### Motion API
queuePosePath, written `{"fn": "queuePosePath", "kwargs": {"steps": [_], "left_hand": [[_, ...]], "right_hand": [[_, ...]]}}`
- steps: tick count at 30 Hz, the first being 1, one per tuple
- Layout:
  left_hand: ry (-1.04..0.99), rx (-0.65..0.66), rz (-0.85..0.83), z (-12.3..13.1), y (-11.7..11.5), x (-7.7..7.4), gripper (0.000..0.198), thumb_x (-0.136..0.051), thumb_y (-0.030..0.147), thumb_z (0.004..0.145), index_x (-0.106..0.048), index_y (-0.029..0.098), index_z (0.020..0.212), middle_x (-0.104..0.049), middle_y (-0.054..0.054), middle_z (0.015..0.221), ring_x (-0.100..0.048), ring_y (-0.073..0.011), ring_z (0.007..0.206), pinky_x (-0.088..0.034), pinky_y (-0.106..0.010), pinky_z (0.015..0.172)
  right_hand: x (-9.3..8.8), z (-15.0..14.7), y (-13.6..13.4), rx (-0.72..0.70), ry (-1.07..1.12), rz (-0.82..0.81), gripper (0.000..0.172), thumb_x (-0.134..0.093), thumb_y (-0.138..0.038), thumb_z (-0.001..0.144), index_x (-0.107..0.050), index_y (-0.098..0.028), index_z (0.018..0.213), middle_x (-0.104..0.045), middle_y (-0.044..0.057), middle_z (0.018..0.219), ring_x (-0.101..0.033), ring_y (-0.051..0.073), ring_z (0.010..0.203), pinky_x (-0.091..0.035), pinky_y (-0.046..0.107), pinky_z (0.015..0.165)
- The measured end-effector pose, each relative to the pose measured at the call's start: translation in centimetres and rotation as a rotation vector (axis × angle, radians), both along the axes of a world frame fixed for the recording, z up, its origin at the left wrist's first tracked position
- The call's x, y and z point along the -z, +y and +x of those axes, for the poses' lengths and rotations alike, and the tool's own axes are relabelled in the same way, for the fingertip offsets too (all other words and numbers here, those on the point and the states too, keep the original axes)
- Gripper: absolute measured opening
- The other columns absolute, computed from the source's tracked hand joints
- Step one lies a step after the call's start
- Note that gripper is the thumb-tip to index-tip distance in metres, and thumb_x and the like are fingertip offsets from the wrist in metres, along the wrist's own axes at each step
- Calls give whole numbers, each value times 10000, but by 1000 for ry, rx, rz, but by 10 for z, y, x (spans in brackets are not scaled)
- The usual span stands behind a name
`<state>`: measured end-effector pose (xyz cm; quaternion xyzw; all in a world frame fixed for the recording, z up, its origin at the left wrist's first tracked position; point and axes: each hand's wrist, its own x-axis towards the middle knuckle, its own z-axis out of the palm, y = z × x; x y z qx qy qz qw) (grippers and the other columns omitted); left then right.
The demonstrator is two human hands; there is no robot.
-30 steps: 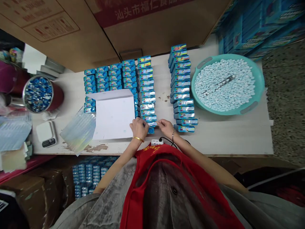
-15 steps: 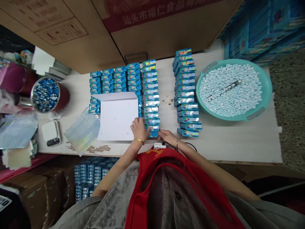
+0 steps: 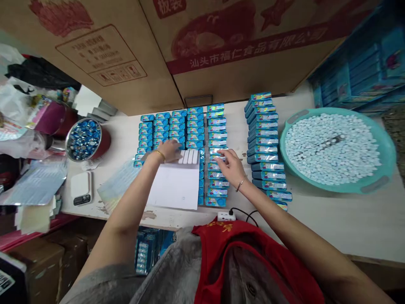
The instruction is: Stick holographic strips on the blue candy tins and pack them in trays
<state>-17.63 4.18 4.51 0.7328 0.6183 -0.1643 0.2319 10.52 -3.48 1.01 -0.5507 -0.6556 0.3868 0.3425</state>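
Note:
Rows of small blue tins point(image 3: 177, 126) lie side by side on the white table point(image 3: 316, 219). A white sheet of card point(image 3: 175, 185) covers part of the near rows, its far edge lifted with white strips showing. My left hand point(image 3: 169, 150) rests at that far edge, fingers curled over the card and the tins beneath. My right hand point(image 3: 230, 166) lies on the neighbouring column of tins point(image 3: 217, 169), its fingers pinching one tin about halfway along. A further column of blue tins point(image 3: 264, 143) stands to the right.
A teal basin point(image 3: 384, 147) full of pale blue tablets sits at the right. A red cup of blue pieces point(image 3: 85, 139), a small scale point(image 3: 81, 188) and clear foil sheets point(image 3: 115, 190) lie left. Cardboard boxes point(image 3: 202, 46) wall off the back. A power strip point(image 3: 225, 216) sits at the near edge.
Both hands have moved from the near end of the tin column toward the far rows. The left hand went to the card's far edge, the right up the column. The camera view shifted.

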Motion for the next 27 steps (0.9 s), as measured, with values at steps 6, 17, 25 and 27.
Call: {"fn": "queuePosePath", "kwargs": {"steps": [6,17,25,27], "left_hand": [[-88,-35,269,-4,-68,24,194,-479,257,917,-627,201,1028,-607,-104,1211,-520,-261,1146,-322,-445,1016],[-141,60,443,-27,-71,45,266,-437,297,953,-661,224,1076,-663,-104,1134,-548,-273,1072,-353,-435,921],[-212,46,554,-20,-106,48,210,-456,226,932,-657,192,984,-635,-124,1240,-531,-278,1134,-388,-422,899],[-262,8,593,-14,-126,29,156,-496,248,914,-639,186,916,-678,-118,1112,-570,-264,1031,-400,-398,837]], "right_hand": [[1,-69,17,-251,-339,89,358,-499,-379,931,-614,-189,1212,-572,142,1170,-471,302,1074,-378,420,887],[17,-127,49,-392,-487,-134,224,-448,-236,950,-666,-202,917,-676,73,1075,-492,261,1078,-277,377,833],[22,-127,49,-364,-517,-167,236,-427,-211,948,-662,-192,930,-676,78,1100,-502,271,1088,-289,389,843],[23,-128,49,-372,-537,-145,249,-418,-203,951,-666,-184,940,-674,98,1090,-502,280,1083,-295,399,856]]}}
